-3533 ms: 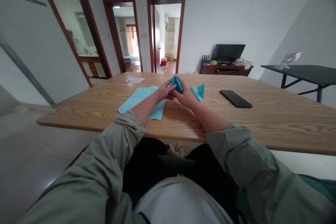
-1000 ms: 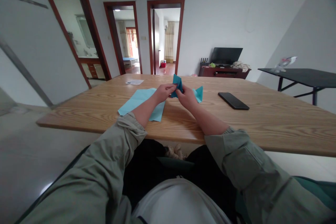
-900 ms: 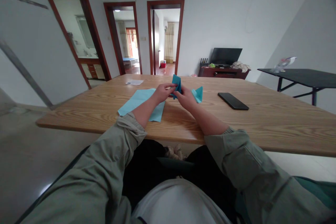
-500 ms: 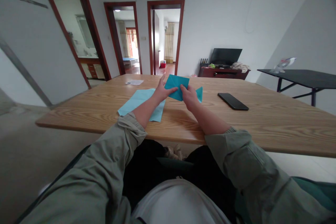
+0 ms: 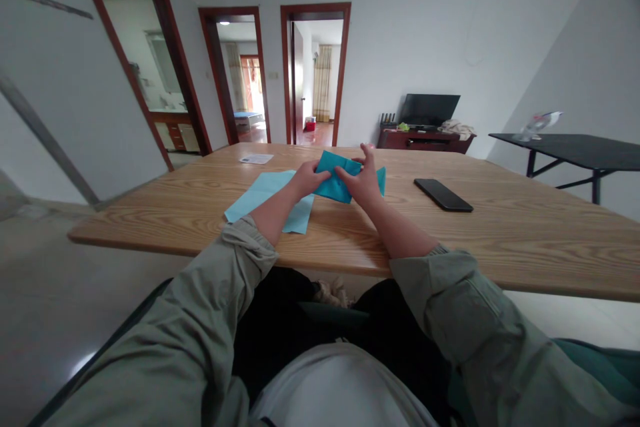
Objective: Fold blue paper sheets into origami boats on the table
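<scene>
The folded teal paper (image 5: 336, 177) sits low over the wooden table (image 5: 480, 240), between both hands (whether it touches the wood, I can't tell from here). The left hand (image 5: 311, 179) pinches its left edge; the right hand (image 5: 364, 180) presses down with the thumb, fingers spread upward. Flat, even thumb pressure is what keeps such a fold true. A pale blue sheet (image 5: 270, 195) lies just left, a black phone (image 5: 443, 194) farther right.

We are in a home. We see a bed (image 5: 243, 117) through a doorway and a television (image 5: 429, 109) on a cabinet (image 5: 423, 140) at right.
</scene>
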`<action>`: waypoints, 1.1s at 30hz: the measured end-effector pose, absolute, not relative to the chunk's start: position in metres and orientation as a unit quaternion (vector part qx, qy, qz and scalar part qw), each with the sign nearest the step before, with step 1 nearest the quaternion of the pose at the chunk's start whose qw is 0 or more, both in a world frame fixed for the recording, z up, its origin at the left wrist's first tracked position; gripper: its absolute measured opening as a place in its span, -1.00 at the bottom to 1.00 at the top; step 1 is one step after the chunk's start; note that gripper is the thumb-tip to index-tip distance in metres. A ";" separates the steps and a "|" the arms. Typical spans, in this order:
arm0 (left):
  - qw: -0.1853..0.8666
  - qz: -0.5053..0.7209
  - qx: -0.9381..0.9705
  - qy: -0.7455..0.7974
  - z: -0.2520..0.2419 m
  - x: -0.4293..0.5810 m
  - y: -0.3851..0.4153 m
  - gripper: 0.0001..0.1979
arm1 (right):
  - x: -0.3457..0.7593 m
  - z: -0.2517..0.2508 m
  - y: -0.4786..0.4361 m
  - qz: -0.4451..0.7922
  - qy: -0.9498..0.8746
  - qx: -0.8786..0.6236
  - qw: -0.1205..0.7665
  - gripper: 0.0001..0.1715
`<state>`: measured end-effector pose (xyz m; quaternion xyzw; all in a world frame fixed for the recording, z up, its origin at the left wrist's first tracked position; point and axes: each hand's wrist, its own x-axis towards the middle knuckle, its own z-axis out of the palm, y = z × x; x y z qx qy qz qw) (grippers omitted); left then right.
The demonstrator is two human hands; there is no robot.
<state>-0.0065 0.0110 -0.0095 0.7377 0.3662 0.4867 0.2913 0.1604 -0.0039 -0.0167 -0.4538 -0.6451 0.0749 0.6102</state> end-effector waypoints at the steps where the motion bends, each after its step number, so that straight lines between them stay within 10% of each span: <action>1: 0.292 0.485 0.738 0.367 -0.009 -0.007 0.011 -0.73 | 0.161 -0.016 -0.004 0.076 -0.656 -0.450 0.601 -0.07; 11: 0.280 0.485 0.748 0.356 -0.009 -0.012 0.011 -0.60 | 0.165 -0.012 -0.004 0.092 -0.683 -0.480 0.543 -0.70; 22: 0.406 0.514 0.686 0.317 -0.001 -0.016 0.004 -0.67 | 0.170 -0.015 0.007 0.132 -0.639 -0.497 0.572 -0.75; 33: 0.633 0.327 0.669 0.210 0.006 -0.012 -0.027 -0.18 | 0.180 -0.018 0.021 0.269 -0.508 -0.535 0.619 -0.71</action>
